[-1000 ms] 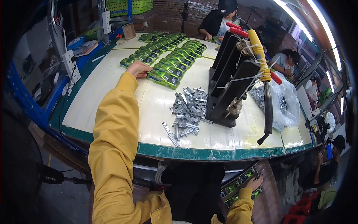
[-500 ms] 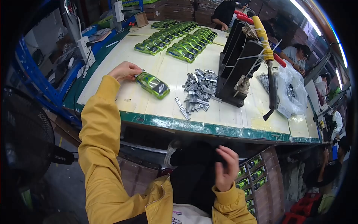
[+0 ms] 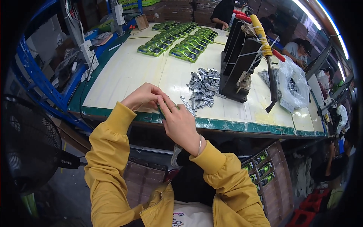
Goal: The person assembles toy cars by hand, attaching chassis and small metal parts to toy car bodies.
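Observation:
At the table's near edge my left hand (image 3: 143, 97) and my right hand (image 3: 180, 123) come together round a green toy car body (image 3: 162, 109). Only slivers of the car body show, as my fingers cover most of it. Both hands are closed on it. Just beyond my right hand lies a heap of small grey metal parts (image 3: 205, 87), some long and channel-shaped. Farther back, rows of green toy car bodies (image 3: 186, 52) with dark windows stand on the cream tabletop (image 3: 117, 81).
Right of the heap rises a black slotted stand (image 3: 236, 64) bearing a yellow-handled tool (image 3: 261, 32). Beyond it sits a clear plastic bag (image 3: 295, 87). A brown tray (image 3: 278, 170) of green car bodies lies below the table. A black fan (image 3: 30, 143) stands left. Other people work at the back right.
My left hand has brought the car body nearer and to the right, down to the table edge. My right hand has risen from beside my lap and closed on it too.

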The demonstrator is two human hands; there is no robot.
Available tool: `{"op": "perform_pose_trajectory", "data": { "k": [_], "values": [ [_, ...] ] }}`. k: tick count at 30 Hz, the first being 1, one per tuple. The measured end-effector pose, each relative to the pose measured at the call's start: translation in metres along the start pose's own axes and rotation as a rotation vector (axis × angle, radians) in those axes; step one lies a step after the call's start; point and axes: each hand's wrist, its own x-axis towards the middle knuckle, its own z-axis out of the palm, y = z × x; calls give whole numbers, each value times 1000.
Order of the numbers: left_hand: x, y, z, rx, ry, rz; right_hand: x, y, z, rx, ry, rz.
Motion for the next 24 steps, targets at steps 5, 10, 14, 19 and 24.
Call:
{"op": "perform_pose_trajectory", "data": {
  "k": [5,10,14,19,24],
  "values": [
    [6,23,7,-33,-233,12,-19,0,-22,11,70,30],
    [55,23,19,508,-234,434,-54,14,-63,478,164,133],
    [77,29,29,724,-282,474,-93,29,-88,1545,330,583],
    [92,50,15,524,-321,300,-128,57,-98,1944,598,626],
    [125,63,23,-18,-107,452,-139,82,-106,2182,716,680]
  ]
}}
